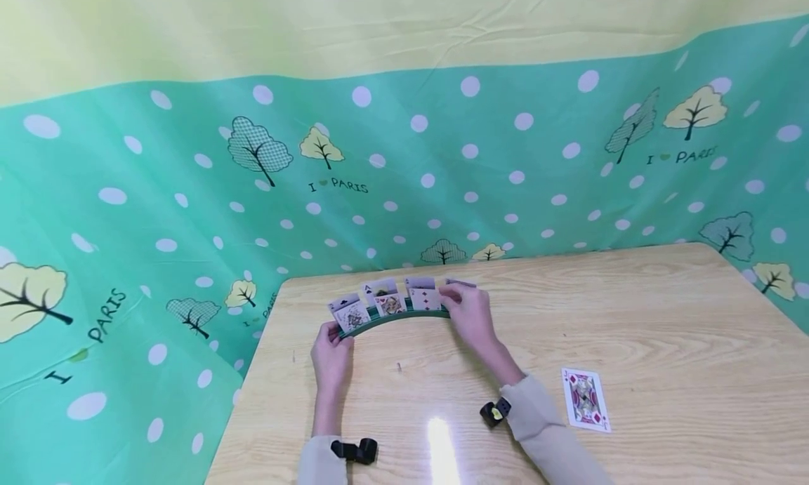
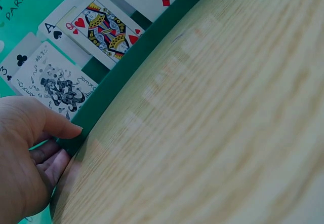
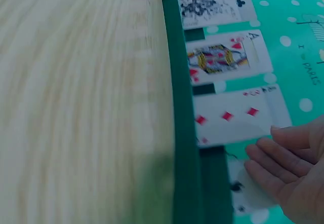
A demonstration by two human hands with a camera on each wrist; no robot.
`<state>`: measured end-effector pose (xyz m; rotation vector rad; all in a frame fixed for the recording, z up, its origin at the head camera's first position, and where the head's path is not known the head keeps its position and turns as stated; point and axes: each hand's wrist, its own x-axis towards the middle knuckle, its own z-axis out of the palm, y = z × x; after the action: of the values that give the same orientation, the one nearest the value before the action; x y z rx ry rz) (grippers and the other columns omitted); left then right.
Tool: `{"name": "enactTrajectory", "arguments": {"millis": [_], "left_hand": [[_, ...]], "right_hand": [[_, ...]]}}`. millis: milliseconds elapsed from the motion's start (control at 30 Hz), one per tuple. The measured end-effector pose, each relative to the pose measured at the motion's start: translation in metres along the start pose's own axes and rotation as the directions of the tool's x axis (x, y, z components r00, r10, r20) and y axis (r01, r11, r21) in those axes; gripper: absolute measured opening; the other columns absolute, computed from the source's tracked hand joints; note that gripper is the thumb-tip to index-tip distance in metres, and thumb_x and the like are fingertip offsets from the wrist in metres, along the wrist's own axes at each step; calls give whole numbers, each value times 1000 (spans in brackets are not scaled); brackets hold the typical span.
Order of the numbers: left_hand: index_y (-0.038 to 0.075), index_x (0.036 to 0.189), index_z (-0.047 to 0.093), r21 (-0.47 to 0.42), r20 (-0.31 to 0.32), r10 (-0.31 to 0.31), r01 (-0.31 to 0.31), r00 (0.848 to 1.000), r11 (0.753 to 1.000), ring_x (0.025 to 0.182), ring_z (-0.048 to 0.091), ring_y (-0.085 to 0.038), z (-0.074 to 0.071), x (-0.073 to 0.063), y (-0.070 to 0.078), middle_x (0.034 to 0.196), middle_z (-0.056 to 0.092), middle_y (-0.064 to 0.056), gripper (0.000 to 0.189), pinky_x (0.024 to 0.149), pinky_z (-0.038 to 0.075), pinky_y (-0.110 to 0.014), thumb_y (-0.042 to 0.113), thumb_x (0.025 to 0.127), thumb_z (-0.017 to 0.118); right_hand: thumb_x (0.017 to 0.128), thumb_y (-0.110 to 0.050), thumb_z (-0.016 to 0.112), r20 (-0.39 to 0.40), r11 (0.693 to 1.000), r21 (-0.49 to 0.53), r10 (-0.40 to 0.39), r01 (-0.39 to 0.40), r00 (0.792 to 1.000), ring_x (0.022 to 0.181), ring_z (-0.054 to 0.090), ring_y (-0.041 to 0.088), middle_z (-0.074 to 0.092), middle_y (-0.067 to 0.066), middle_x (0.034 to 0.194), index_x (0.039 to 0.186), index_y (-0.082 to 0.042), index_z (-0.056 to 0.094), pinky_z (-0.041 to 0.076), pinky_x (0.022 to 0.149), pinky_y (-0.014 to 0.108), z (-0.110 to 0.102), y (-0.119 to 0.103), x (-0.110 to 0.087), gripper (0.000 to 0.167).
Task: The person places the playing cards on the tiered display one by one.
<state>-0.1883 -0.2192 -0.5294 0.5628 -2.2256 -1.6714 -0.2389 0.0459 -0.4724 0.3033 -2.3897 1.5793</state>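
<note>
A curved green card holder [image 1: 404, 317] stands on the table with playing cards upright in two rows. My left hand [image 1: 331, 359] grips its left end, thumb [image 2: 68, 127] on the front edge and fingers beneath. Next to that hand, a joker [image 2: 54, 84] stands before a three of clubs [image 2: 21, 59]. A queen of hearts [image 2: 104, 29] overlaps an ace of spades [image 2: 59, 29]. Further right, a three of diamonds [image 3: 233, 116] covers most of another card [image 3: 279, 105]. My right hand [image 1: 470, 313], fingers fairly straight, is at its upper corner, overlapping a spade card [image 3: 244, 186] behind.
A face card [image 1: 586, 399] lies face up on the wooden table [image 1: 682, 344], right of my right forearm. Behind the table hangs a green and yellow patterned cloth [image 1: 404, 141]. Wrist cameras [image 1: 363, 451] are strapped over both sleeves.
</note>
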Motion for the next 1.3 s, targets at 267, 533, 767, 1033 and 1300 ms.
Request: {"name": "enactTrajectory", "arguments": {"millis": [267, 533, 767, 1033, 1300], "left_hand": [[-11, 131, 55, 16, -11, 20, -20, 1000, 1000, 123, 61, -44, 1, 2, -1, 129, 61, -32, 42, 106, 53, -47, -10, 90, 59], [-11, 133, 54, 23, 4, 15, -15, 1000, 1000, 125, 59, -44, -1, 3, 0, 131, 59, -33, 42, 108, 52, -48, -9, 92, 58], [-11, 132, 55, 31, 3, 20, -20, 1000, 999, 125, 60, -43, -1, 2, 3, 130, 60, -32, 41, 107, 52, -47, -10, 92, 59], [-11, 134, 54, 10, 2, 6, -6, 1000, 1000, 127, 58, -43, -2, 1, 1, 132, 59, -32, 43, 109, 51, -48, -10, 91, 59], [-11, 133, 54, 22, 6, 22, -22, 1000, 1000, 126, 59, -44, -1, 1, 3, 131, 59, -33, 42, 107, 52, -47, -10, 91, 60]], "right_hand": [[89, 3, 77, 24, 995, -61, -78, 80, 997, 84, 74, 28, 77, 18, 98, 104, 2, 78, 63, 72, 27, -57, -1, 1, 15], [91, 0, 76, 137, 966, -230, -86, 116, 987, 84, 73, 28, 77, 14, 94, 105, 3, 76, 61, 71, 28, -127, 25, -4, 14], [87, 2, 78, 203, 942, -314, -53, 116, 978, 83, 73, 30, 76, 16, 94, 111, 8, 71, 64, 75, 42, -166, 47, -25, 25], [78, -7, 88, 302, 942, -335, 79, 28, 950, 88, 68, 28, 70, 15, 99, 120, 15, 62, 62, 76, 35, -187, 69, -51, 54], [62, -35, 98, 443, 865, -501, 217, 40, 870, 102, 54, 36, 52, 21, 112, 121, 7, 59, 53, 90, 58, -206, 79, -78, 82]]}}
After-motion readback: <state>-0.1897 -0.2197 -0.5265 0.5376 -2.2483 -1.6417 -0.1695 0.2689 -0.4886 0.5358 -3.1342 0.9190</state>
